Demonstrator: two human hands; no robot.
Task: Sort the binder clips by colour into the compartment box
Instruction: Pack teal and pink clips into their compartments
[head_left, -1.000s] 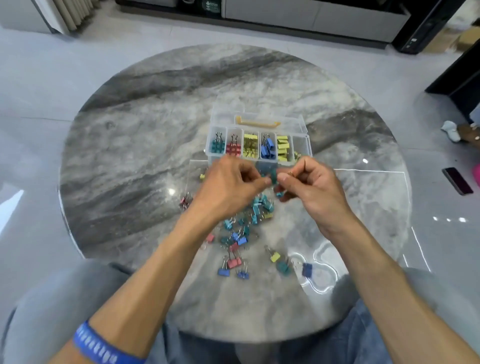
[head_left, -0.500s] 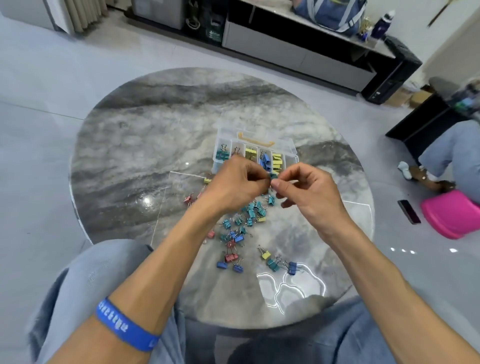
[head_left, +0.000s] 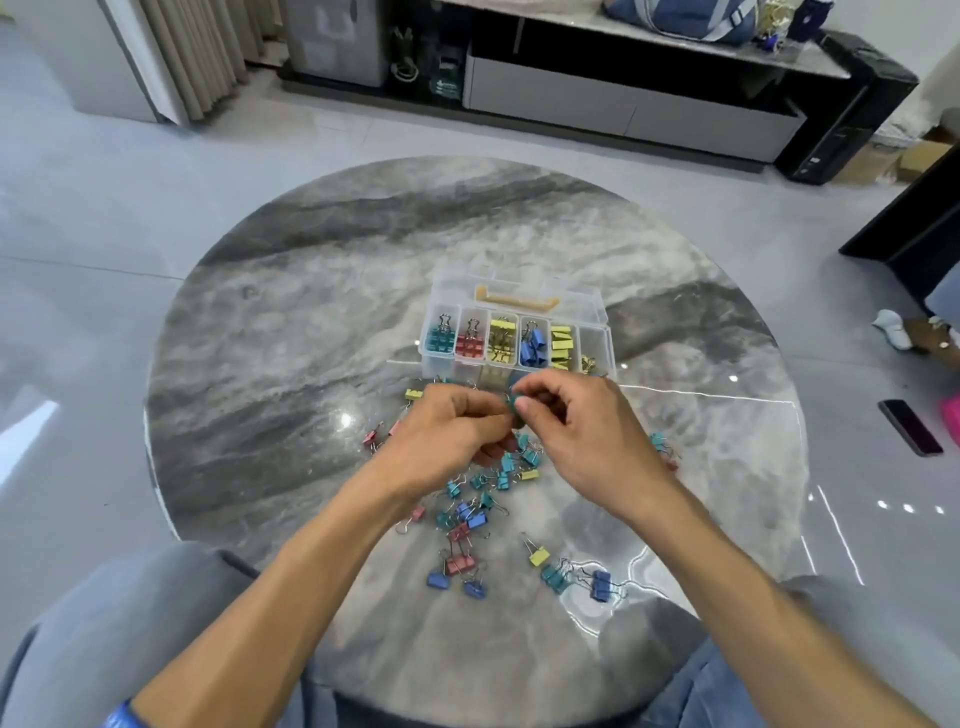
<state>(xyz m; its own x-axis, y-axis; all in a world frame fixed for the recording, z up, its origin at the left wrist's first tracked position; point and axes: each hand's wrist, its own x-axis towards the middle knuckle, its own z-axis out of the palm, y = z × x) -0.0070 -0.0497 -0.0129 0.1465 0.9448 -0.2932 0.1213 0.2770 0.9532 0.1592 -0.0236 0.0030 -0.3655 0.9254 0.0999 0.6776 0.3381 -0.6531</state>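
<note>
pinching a teal binder clip (head_left: 514, 404) between both hands, the person holds it above the table just short of the compartment box (head_left: 519, 332). left hand (head_left: 452, 431): fingers curled, tips meeting the clip from the left. right hand (head_left: 576, 431): thumb and forefinger closed on the same clip from the right. the box's compartments, left to right: teal (head_left: 440, 339), red (head_left: 470, 344), yellow (head_left: 501, 338), blue (head_left: 534, 344), yellow again, then one mostly bare.

judgement: clip belongs in the leftmost, teal compartment. one hand should let go first, so the other can carry it clear over the box's near wall and drop it squarely in, not onto the divider beside red.

loose clips (head_left: 467, 519) of mixed colours lie scattered below the hands; much sorting appears left.

surface: round grey marble table (head_left: 291, 322), glossy, with glare spots. room: pale tiled floor, curtain far left, low media cabinet (head_left: 623, 98) across the back, dark phone (head_left: 910, 427) on the floor at right.
</note>
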